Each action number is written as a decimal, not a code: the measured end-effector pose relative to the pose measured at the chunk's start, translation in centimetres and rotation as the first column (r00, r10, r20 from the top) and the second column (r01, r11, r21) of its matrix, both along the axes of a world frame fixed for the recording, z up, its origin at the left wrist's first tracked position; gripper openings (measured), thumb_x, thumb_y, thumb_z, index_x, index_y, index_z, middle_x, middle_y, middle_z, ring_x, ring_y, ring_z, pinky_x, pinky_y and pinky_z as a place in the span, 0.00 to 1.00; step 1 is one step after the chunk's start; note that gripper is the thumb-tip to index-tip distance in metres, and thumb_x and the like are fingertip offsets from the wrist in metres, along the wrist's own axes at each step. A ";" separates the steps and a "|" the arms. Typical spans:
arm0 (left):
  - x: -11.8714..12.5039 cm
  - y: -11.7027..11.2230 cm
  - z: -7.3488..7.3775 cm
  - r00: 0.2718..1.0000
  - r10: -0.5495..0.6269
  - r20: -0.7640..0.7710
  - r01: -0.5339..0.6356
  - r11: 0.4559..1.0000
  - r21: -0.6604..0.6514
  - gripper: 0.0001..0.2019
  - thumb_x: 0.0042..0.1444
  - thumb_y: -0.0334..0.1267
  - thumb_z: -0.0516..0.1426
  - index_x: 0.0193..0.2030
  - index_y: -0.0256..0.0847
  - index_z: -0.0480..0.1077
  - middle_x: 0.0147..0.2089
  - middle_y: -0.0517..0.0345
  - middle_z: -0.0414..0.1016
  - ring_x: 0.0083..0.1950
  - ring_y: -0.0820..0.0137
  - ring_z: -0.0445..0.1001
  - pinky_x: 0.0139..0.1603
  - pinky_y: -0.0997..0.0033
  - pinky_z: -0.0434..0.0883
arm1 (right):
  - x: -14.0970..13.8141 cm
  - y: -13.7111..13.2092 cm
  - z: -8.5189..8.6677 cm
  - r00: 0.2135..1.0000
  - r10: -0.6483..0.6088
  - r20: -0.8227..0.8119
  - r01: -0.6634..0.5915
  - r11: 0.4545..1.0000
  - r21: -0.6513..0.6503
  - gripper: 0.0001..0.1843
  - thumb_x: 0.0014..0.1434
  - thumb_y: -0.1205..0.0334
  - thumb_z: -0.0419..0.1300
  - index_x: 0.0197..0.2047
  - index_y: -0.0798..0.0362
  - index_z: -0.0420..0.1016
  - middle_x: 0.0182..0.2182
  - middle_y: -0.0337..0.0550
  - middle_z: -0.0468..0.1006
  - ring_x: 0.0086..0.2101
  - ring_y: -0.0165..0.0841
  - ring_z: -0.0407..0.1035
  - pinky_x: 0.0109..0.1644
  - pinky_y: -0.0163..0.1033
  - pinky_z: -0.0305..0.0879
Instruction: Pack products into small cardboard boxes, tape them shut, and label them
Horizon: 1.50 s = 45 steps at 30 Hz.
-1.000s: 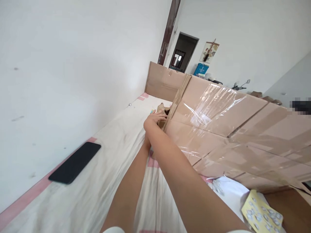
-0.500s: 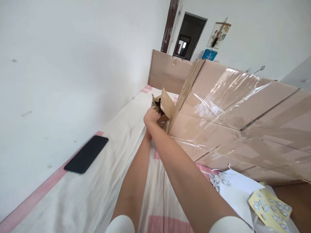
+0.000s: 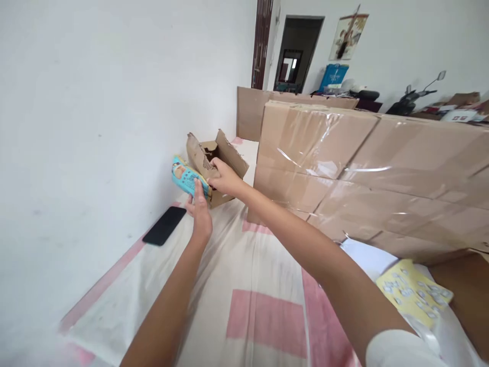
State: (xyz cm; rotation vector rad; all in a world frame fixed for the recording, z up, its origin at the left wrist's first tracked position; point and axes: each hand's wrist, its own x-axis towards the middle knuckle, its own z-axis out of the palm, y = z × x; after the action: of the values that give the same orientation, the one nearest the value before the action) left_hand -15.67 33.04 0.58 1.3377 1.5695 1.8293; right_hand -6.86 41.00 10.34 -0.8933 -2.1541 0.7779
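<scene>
The left hand [image 3: 198,211] is reaching up from the near side with its fingers spread against the right end of a blue packet [image 3: 185,176]; whether it is gripping or only propping the packet is hard to tell from this angle. The packet is lying tilted along the outer left side of a small box [image 3: 225,199]. The right hand [image 3: 227,178] is curling in, thumb and fingers closing over the box's near edge, and the box's ragged flaps [image 3: 232,155] are standing up.

If the left fingers are bearing too lightly, the packet could be slipping down between box and wall, towards the phone [image 3: 165,226]. A hard pull from the right hand could be tearing the worn cardboard or tipping the box.

Underneath, a white and pink cloth [image 3: 214,285] is wrinkling towards the near side. The phone is lying flat near the left wall [image 3: 95,102]. On the right, taped cartons [image 3: 305,137] are forming a barrier, with white paper [image 3: 367,257] and a yellow patterned sheet [image 3: 410,288] lying on their near side. Beyond, a motorbike [image 3: 408,99] is standing right of a dark doorway [image 3: 301,51].
</scene>
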 end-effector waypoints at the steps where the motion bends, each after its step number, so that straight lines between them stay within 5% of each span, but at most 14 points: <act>1: 0.5 -2.8 -0.3 1.000 0.000 -0.005 0.000 1.000 -0.008 0.34 0.70 0.60 0.37 0.76 0.46 0.53 0.78 0.52 0.51 0.81 0.58 0.38 0.80 0.46 0.36 | 1.1 -1.8 -0.2 0.997 0.066 -0.035 -0.066 0.998 -0.017 0.15 0.53 0.67 0.59 0.40 0.48 0.57 0.33 0.33 0.63 0.34 0.31 0.63 0.38 0.35 0.63; 5: 5.2 -15.5 -2.3 0.995 -0.062 0.075 0.069 0.992 -0.109 0.33 0.69 0.61 0.37 0.77 0.57 0.47 0.81 0.64 0.41 0.81 0.62 0.41 0.80 0.49 0.45 | 6.8 -10.0 -0.7 0.922 0.350 -0.166 -0.375 0.915 -0.150 0.15 0.55 0.61 0.62 0.38 0.48 0.57 0.37 0.36 0.61 0.37 0.32 0.61 0.37 0.36 0.63; 9: 11.8 -25.4 -6.2 0.936 -0.265 0.230 0.318 0.919 -0.235 0.37 0.66 0.65 0.42 0.78 0.56 0.45 0.79 0.66 0.48 0.81 0.60 0.41 0.79 0.53 0.53 | 14.3 -17.5 0.0 0.853 0.518 -0.060 -0.512 0.810 -0.286 0.13 0.57 0.62 0.63 0.40 0.50 0.61 0.38 0.38 0.65 0.39 0.33 0.62 0.40 0.37 0.61; 13: 17.6 -30.5 -9.1 0.813 -0.457 0.361 0.559 0.787 -0.261 0.43 0.60 0.71 0.48 0.77 0.55 0.48 0.77 0.63 0.54 0.80 0.56 0.45 0.79 0.51 0.52 | 22.0 -21.6 0.2 0.835 0.544 0.079 -0.462 0.773 -0.435 0.10 0.58 0.66 0.62 0.40 0.52 0.63 0.37 0.37 0.65 0.38 0.31 0.61 0.37 0.34 0.58; 18: 22.7 -34.3 -9.9 0.712 -0.611 0.347 0.696 0.682 -0.227 0.50 0.56 0.76 0.47 0.76 0.43 0.54 0.78 0.47 0.53 0.79 0.49 0.46 0.79 0.48 0.48 | 29.0 -23.1 -1.6 0.802 0.555 0.219 -0.382 0.759 -0.527 0.11 0.57 0.67 0.62 0.38 0.52 0.61 0.35 0.35 0.62 0.36 0.29 0.60 0.36 0.32 0.57; 21: 23.2 -35.7 -9.8 0.607 -0.731 0.312 0.794 0.574 -0.201 0.43 0.65 0.66 0.47 0.79 0.45 0.43 0.79 0.45 0.47 0.79 0.52 0.48 0.76 0.47 0.57 | 31.1 -23.8 -2.0 0.812 0.517 0.273 -0.355 0.807 -0.473 0.10 0.56 0.70 0.60 0.39 0.51 0.63 0.35 0.35 0.63 0.36 0.29 0.62 0.38 0.33 0.59; 23: 22.0 -35.9 -9.3 0.551 -0.798 0.244 0.831 0.499 -0.245 0.37 0.68 0.58 0.49 0.78 0.49 0.43 0.74 0.43 0.60 0.71 0.56 0.67 0.65 0.51 0.72 | 32.1 -24.8 -1.8 0.831 0.463 0.309 -0.323 0.854 -0.408 0.09 0.58 0.70 0.58 0.42 0.51 0.65 0.34 0.35 0.66 0.36 0.30 0.64 0.39 0.34 0.60; 25: 20.0 -35.5 -8.1 0.584 -0.812 -0.003 0.772 0.556 -0.308 0.26 0.69 0.49 0.50 0.73 0.55 0.58 0.60 0.47 0.78 0.53 0.60 0.81 0.51 0.56 0.80 | 32.8 -26.0 -1.6 0.863 0.369 0.346 -0.264 0.912 -0.315 0.09 0.61 0.71 0.55 0.44 0.50 0.68 0.34 0.36 0.70 0.36 0.33 0.67 0.40 0.37 0.63; 26: 18.9 -35.0 -7.3 0.617 -0.759 -0.209 0.694 0.650 -0.311 0.21 0.69 0.45 0.51 0.67 0.56 0.66 0.53 0.49 0.81 0.48 0.61 0.82 0.49 0.55 0.79 | 33.2 -26.7 -1.7 0.883 0.304 0.356 -0.225 0.943 -0.246 0.11 0.62 0.71 0.54 0.45 0.49 0.70 0.35 0.38 0.73 0.37 0.34 0.70 0.42 0.39 0.65; 29: 16.7 -32.6 -4.8 0.523 -0.467 -0.713 0.441 0.864 -0.242 0.16 0.66 0.42 0.56 0.59 0.53 0.73 0.58 0.49 0.79 0.58 0.53 0.77 0.57 0.46 0.74 | 33.9 -28.4 -2.6 0.945 0.086 0.317 -0.088 0.996 -0.010 0.14 0.63 0.71 0.54 0.46 0.47 0.76 0.47 0.47 0.78 0.53 0.42 0.70 0.56 0.50 0.66; 34: 17.3 -29.1 -3.3 0.145 -0.547 -0.824 0.351 0.808 -0.474 0.32 0.58 0.46 0.64 0.68 0.45 0.65 0.67 0.47 0.71 0.63 0.50 0.72 0.62 0.46 0.71 | 33.5 -28.9 -4.8 0.965 -0.005 0.261 -0.012 0.998 0.062 0.14 0.59 0.69 0.62 0.48 0.48 0.78 0.53 0.50 0.79 0.67 0.46 0.57 0.65 0.57 0.58; 40: 18.6 -28.3 -3.7 0.114 -0.615 -0.780 0.176 0.785 -0.593 0.35 0.54 0.37 0.66 0.69 0.43 0.64 0.56 0.45 0.78 0.57 0.48 0.73 0.55 0.48 0.73 | 32.4 -27.8 -5.5 0.888 0.092 0.450 -0.190 0.965 0.178 0.08 0.54 0.58 0.66 0.33 0.50 0.73 0.34 0.46 0.78 0.57 0.51 0.64 0.59 0.57 0.57; 43: 17.2 -28.4 -0.7 0.073 -0.760 -0.646 0.344 0.627 -0.699 0.27 0.53 0.40 0.67 0.60 0.49 0.71 0.51 0.53 0.80 0.54 0.53 0.76 0.55 0.53 0.71 | 32.8 -27.6 -5.4 0.819 0.048 0.572 -0.234 0.938 0.256 0.15 0.52 0.54 0.68 0.38 0.53 0.73 0.38 0.50 0.77 0.49 0.50 0.65 0.53 0.56 0.60; 45: 15.6 -28.5 2.8 -0.019 -0.899 -0.437 0.523 0.363 -0.771 0.24 0.50 0.47 0.69 0.55 0.56 0.73 0.45 0.63 0.82 0.47 0.61 0.79 0.49 0.63 0.73 | 33.2 -27.7 -5.4 0.796 0.028 0.605 -0.267 0.913 0.309 0.23 0.51 0.53 0.68 0.48 0.55 0.74 0.45 0.55 0.75 0.49 0.50 0.64 0.53 0.57 0.60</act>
State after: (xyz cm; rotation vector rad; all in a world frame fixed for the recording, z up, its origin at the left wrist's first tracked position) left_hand -0.12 4.52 3.39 2.3650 0.9118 -0.0027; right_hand 26.34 13.33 4.95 -0.8275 -2.8252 0.1125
